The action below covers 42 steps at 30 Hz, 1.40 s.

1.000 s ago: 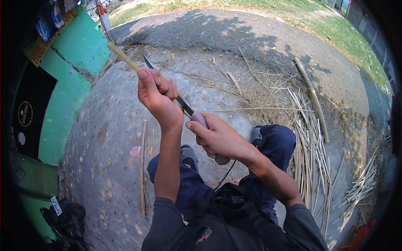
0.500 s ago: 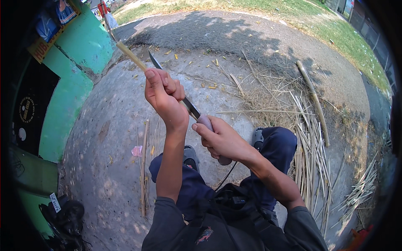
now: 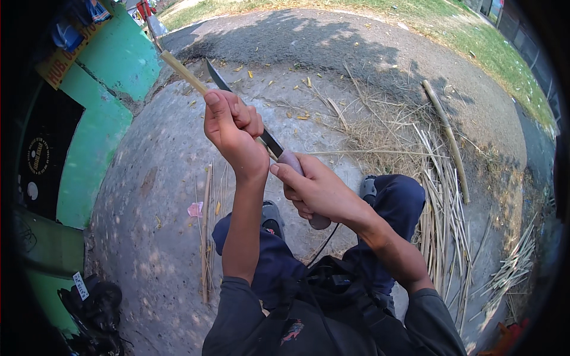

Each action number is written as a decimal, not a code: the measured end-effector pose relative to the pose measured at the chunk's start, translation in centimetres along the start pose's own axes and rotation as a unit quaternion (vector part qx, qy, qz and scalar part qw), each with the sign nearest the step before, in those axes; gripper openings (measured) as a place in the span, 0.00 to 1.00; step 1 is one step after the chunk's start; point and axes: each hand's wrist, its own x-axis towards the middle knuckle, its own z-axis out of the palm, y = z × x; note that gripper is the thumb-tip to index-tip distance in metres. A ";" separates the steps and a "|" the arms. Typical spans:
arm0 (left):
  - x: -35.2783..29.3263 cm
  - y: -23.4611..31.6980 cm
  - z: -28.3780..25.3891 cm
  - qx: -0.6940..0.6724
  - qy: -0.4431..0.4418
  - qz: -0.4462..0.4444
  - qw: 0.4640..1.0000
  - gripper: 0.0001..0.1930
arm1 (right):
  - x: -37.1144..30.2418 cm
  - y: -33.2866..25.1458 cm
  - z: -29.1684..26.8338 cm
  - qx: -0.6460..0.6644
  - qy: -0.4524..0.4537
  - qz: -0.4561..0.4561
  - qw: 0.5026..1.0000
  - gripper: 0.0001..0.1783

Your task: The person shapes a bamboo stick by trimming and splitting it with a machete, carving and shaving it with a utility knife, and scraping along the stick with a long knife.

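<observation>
My left hand [image 3: 233, 127] is closed around a pale bamboo strip [image 3: 183, 70], whose end sticks out up and to the left past my thumb. In my right hand [image 3: 314, 185] is the grey-brown handle of a knife [image 3: 272, 144]. Its dark blade runs up behind my left hand, and the pointed tip shows beyond the knuckles, beside the strip. Whether blade and strip touch is hidden by my left hand. A little of the strip shows below my left hand, close to the blade.
Split bamboo strips [image 3: 442, 219] lie in a pile right of my knee, with fine shavings [image 3: 386, 139] beyond. A thick bamboo pole [image 3: 446, 139] rests beside them. Thin sticks [image 3: 206, 237] lie left of my legs. A green wall [image 3: 98, 136] stands at the left, above a black motorcycle [image 3: 98, 311].
Both hands stay closed on the strip and the knife, nearly in place. The strip's end and the knife tip have shifted slightly up and left.
</observation>
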 end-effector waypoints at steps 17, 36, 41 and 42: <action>0.4 0.4 -0.9 0.016 -0.003 0.010 1.000 0.24 | -0.1 3.7 -0.8 0.008 -0.010 0.065 0.998 0.17; 4.2 0.6 -7.7 -0.337 -0.298 -0.163 0.878 0.25 | 5.7 7.4 -8.2 -0.159 0.062 -0.007 0.985 0.21; 4.2 -0.1 -6.8 -0.345 -0.307 -0.159 0.873 0.25 | 7.3 12.2 -7.1 0.032 -0.050 0.015 0.998 0.24; 4.2 -0.2 -6.6 -0.341 -0.303 -0.158 0.875 0.25 | 7.4 12.5 -6.7 0.044 -0.066 0.026 0.997 0.25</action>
